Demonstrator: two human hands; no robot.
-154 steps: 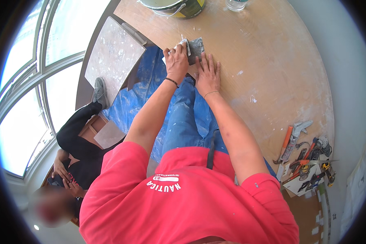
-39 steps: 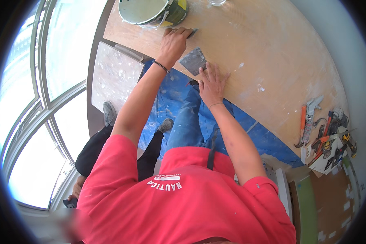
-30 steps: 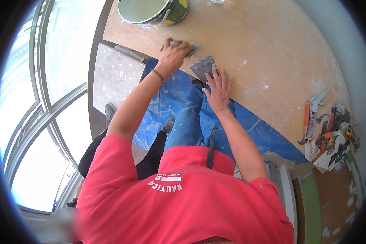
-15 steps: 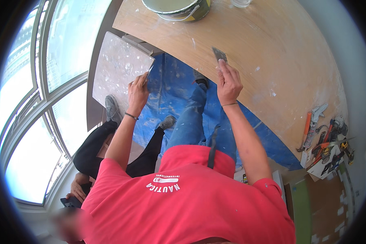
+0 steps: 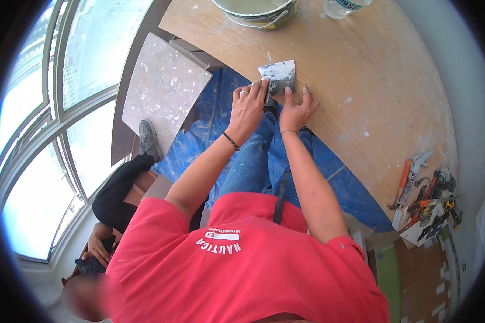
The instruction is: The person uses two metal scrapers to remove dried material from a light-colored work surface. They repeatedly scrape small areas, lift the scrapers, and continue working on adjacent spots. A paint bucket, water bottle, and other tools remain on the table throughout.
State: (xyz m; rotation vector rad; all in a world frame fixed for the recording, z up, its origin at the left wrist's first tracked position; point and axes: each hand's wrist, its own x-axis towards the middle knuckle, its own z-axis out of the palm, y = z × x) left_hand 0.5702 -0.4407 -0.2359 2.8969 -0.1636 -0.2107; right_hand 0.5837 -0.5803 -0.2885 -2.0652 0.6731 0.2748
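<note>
A flat, handleless scraper blade [image 5: 283, 82], grey and smeared with white paste, is over the near edge of the wooden tabletop [image 5: 328, 59]. My right hand [image 5: 299, 112] grips its lower right corner, the thumb against the metal and the index finger raised. At the blade's left side is my left hand [image 5: 247, 107], its fingers straight and pressed together. A thin grey blade [image 5: 267, 95], seen nearly edge-on, shows along those fingertips; most of it is hidden. Whether the two blades touch I cannot tell.
A bucket [image 5: 258, 20] of pale paste and a clear plastic cup [image 5: 340, 7] stand at the far side. Tools [image 5: 428, 199] lie at the right. A spattered board [image 5: 164, 86] is at the left, above blue sheeting [image 5: 194, 145]. A seated person's hand [image 5: 98, 247] holds a phone.
My left hand has moved right from beside the spattered board to the scraper blade. My right hand has shifted slightly left and down, and the blade now shows its broad, paste-smeared face.
</note>
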